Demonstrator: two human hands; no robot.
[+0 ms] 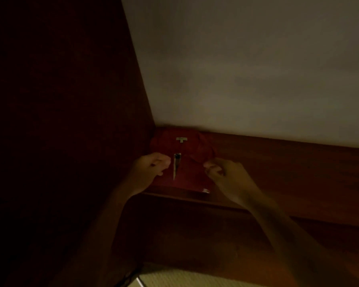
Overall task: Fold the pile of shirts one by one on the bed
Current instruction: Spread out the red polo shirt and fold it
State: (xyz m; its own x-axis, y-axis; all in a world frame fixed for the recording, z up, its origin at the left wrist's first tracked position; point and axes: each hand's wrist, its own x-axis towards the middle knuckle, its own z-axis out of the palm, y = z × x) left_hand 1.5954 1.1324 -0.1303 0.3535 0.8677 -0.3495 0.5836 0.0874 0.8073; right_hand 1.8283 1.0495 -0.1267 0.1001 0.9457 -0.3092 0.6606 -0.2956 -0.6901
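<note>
fingers (163, 161) curled on fabric, pinch unclear | left hand (150, 167) 1, right hand (223, 172) 1 | red shirt (190, 180) 1

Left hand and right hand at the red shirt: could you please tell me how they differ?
The left hand lies on the red shirt beside its pale placket; the right hand meets its right edge. The left hand is nearer the dark side panel; the right hand is over the wooden ledge. Both show curled fingers; grip unclear.
</note>
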